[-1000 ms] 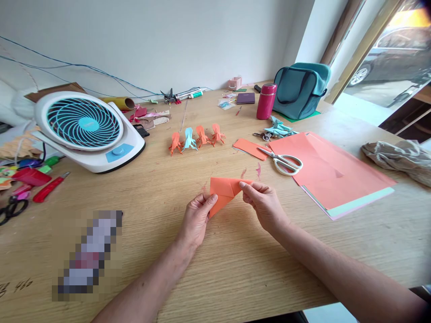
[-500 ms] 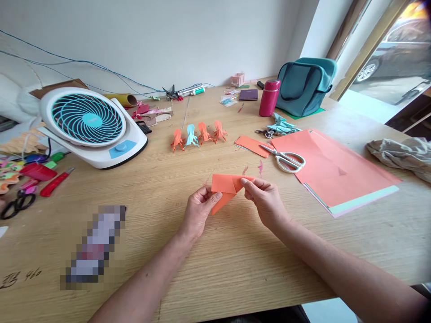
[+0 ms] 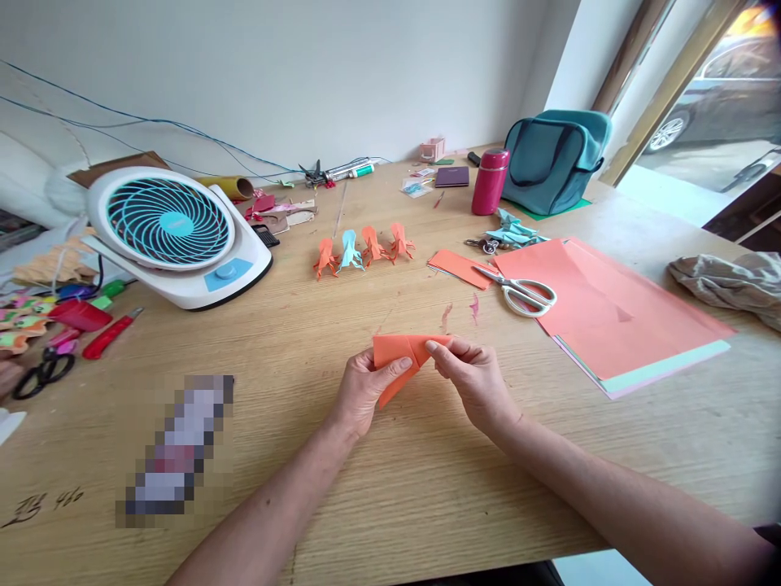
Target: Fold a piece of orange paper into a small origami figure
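A folded piece of orange paper [image 3: 394, 350] is held up between both hands over the wooden table [image 3: 317, 488]. My left hand [image 3: 364, 389] pinches its left part, thumb on top across the fold and fingers behind. With thumb and fingers, my right hand [image 3: 473, 373] grips the narrow upper right end. One flap slants down toward the lower left. Beyond the hands stand several small folded paper figures, orange ones [image 3: 399, 241] and one light blue [image 3: 350, 251]. White-handled scissors [image 3: 530, 297] lie to the right, their blades over small orange strips [image 3: 457, 267].
Large orange sheets [image 3: 610, 309] lie at right near a crumpled cloth [image 3: 732, 281]. A pink bottle [image 3: 490, 183] and teal bag [image 3: 549, 163] stand behind. At left are a fan [image 3: 176, 232], a red cutter [image 3: 110, 335], black scissors [image 3: 45, 373] and a blurred-out object [image 3: 180, 448].
Both hands and the orange paper have shifted slightly down and left. My left thumb has slid further right across the fold. The grip of both hands stays on the paper.
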A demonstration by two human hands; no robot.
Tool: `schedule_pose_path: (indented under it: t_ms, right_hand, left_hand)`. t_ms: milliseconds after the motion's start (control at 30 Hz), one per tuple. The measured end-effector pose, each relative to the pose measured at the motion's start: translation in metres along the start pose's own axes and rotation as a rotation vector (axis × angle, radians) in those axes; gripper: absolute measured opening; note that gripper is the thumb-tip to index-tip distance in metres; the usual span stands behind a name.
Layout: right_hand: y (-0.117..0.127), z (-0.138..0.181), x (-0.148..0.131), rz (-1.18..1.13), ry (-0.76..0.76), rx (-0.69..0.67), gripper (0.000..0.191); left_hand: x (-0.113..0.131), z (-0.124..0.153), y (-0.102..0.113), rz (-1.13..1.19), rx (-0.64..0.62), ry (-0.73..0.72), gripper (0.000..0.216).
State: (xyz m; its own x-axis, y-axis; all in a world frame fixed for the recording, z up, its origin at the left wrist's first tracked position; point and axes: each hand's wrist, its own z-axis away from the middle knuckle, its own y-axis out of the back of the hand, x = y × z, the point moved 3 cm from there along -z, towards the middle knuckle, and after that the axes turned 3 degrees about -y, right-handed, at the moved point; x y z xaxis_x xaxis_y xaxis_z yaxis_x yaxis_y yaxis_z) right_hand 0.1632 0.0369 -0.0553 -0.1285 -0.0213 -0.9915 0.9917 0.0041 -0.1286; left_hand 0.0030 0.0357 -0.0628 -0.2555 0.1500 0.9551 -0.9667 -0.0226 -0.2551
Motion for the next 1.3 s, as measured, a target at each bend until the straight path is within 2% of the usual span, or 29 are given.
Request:
schedule_pose_path:
  t_ms: [267, 433, 567, 800, 1300]
  right_hand:
    - [-0.001, 0.005, -0.001, 0.06, 0.125, 0.018, 0.039]
    - [0.0, 0.005, -0.003, 0.039, 0.104, 0.013, 0.026]
    - [0.001, 0.004, -0.003, 0.009, 0.087, -0.027, 0.026]
    - [-0.007, 0.005, 0.005, -0.104, 0.013, -0.14, 0.026]
    - [-0.004, 0.005, -0.006, -0.02, 0.077, -0.074, 0.013]
  left_hand:
    - [0.001, 0.003, -0.004, 0.066, -0.113, 0.066, 0.03]
    - [0.0, 0.002, -0.003, 0.064, -0.162, 0.09, 0.032]
    - [0.0, 0.001, -0.004, 0.064, -0.149, 0.104, 0.037]
    - [0.002, 0.006, -0.009, -0.02, -0.183, 0.014, 0.028]
    - [-0.005, 0.007, -0.005, -0.051, -0.19, -0.017, 0.021]
